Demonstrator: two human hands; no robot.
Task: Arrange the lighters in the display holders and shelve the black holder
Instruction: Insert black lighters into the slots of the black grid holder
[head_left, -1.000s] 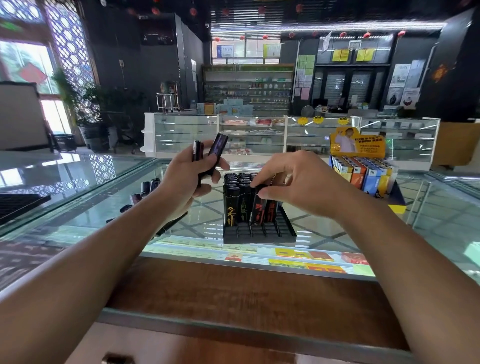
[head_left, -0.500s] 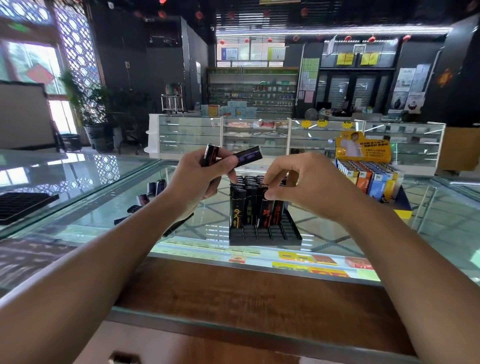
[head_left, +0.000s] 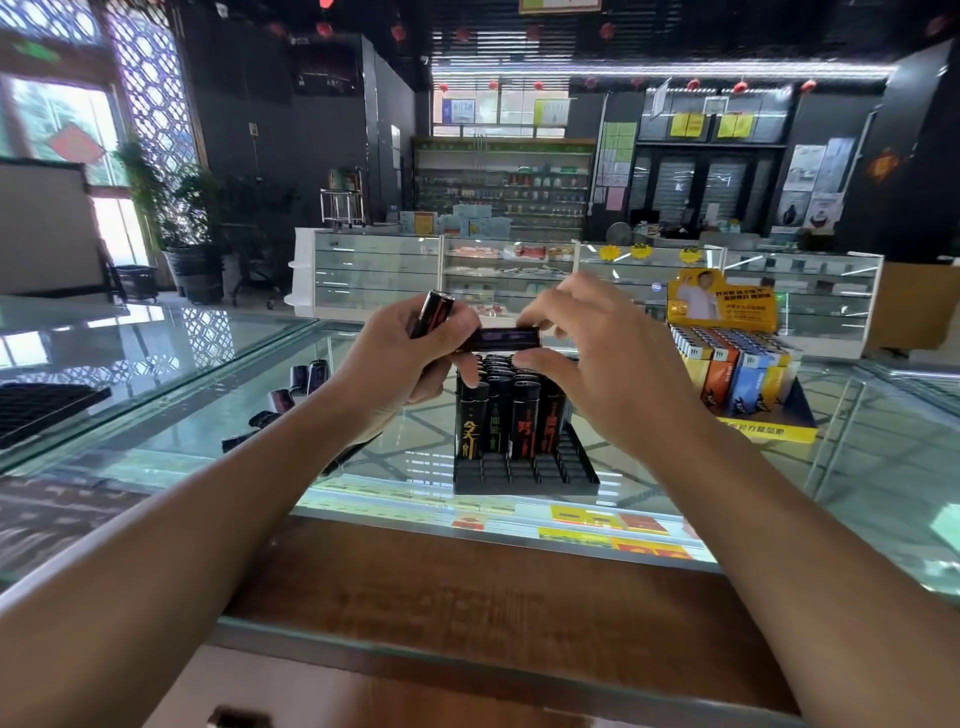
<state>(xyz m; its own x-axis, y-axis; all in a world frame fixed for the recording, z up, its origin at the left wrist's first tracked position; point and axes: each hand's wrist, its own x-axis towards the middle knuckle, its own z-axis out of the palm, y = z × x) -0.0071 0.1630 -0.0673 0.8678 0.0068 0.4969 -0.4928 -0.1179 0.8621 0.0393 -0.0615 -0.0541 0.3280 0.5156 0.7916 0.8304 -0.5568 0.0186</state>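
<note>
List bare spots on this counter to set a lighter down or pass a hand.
Free: the wooden strip before the black holder; its empty front slots; glass counter right of the colourful display. Crowded: over the filled back rows, where left hand and right hand hold one lighter; loose lighters lie left.

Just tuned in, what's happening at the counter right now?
A person is loading the black holder on the glass counter. The left hand grips an upturned lighter and one end of a horizontal lighter; the right hand pinches its other end, just above the holder. The holder's back rows are filled, its front slots empty. Loose lighters lie on the glass to the left.
</note>
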